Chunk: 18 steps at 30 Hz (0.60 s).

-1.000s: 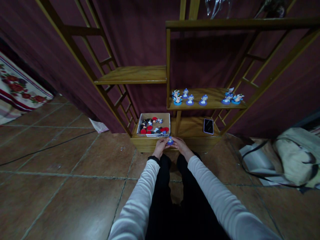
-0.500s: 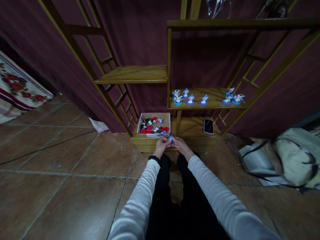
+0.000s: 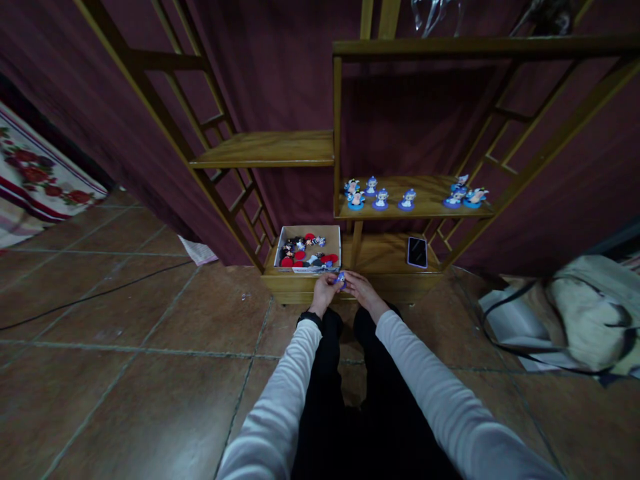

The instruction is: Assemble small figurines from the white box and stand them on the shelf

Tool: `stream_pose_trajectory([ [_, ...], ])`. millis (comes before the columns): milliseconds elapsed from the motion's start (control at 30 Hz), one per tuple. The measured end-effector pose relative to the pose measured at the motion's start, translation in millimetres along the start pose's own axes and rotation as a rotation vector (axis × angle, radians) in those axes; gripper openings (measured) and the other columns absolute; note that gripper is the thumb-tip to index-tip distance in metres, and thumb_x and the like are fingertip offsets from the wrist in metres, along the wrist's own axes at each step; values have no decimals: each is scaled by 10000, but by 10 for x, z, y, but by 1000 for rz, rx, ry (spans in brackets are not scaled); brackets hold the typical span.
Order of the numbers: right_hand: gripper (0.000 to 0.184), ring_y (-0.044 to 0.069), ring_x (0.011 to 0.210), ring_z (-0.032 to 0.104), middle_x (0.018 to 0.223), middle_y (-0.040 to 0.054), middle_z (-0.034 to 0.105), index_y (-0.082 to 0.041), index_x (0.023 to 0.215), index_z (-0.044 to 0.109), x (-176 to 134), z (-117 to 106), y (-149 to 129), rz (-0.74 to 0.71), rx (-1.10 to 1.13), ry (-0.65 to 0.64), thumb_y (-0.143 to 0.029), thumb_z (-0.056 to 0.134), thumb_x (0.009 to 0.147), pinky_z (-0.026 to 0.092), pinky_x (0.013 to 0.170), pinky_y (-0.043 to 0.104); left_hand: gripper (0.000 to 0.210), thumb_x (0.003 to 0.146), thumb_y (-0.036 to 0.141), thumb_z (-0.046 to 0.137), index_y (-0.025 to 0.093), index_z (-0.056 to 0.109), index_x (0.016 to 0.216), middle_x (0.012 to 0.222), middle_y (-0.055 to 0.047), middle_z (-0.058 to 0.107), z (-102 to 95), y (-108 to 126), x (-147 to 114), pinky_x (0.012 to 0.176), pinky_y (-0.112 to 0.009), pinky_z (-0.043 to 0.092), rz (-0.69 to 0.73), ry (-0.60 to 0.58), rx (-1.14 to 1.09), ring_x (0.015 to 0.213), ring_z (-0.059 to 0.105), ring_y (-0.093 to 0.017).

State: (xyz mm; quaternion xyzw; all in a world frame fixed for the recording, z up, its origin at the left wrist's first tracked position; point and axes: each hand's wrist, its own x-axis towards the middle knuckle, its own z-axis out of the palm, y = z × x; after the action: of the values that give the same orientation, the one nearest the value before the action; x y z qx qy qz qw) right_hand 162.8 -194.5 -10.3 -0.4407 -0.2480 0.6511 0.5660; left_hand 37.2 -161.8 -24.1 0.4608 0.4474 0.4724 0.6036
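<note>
Between my two hands is a small purple-and-white figurine (image 3: 341, 279), held in front of the low shelf's edge. My left hand (image 3: 324, 291) pinches it from the left, and my right hand (image 3: 361, 288) has its fingertips closed on its right side. Just beyond my left hand stands an open cardboard box (image 3: 309, 233) with several figurines lying in it, some on red bases. On the shelf (image 3: 430, 193) above, several purple and blue figurines stand in two groups; one of them is a purple figurine (image 3: 407, 199).
A phone (image 3: 417, 253) lies on the low shelf to the right. A bare wooden shelf board (image 3: 270, 148) juts out at upper left. Bags (image 3: 585, 313) with a black strap rest on the tiled floor at right, and a cable (image 3: 100, 295) runs along the floor at left.
The figurine has been tilted or turned slightly between my fingers, with its purple base now showing differently. Both hands stay in nearly the same place.
</note>
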Motion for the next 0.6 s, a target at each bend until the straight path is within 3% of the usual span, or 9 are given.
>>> stream_pose_trajectory([
  [400, 174, 136, 733, 659, 842, 5, 687, -214, 867, 583, 16, -10, -20, 65, 10, 24, -267, 657, 720, 539, 780, 350, 313, 544, 295, 763, 132, 634, 778, 648, -16, 618, -20, 25, 2, 506, -210, 417, -46, -14, -11, 529, 523, -85],
  [600, 199, 145, 716, 664, 837, 5, 680, -220, 880, 546, 2, -14, -31, 87, 27, 5, -269, 660, 725, 548, 756, 360, 287, 554, 277, 756, 148, 604, 761, 631, 3, 597, -10, 53, -19, 514, -205, 419, -29, 42, -47, 532, 519, -82],
])
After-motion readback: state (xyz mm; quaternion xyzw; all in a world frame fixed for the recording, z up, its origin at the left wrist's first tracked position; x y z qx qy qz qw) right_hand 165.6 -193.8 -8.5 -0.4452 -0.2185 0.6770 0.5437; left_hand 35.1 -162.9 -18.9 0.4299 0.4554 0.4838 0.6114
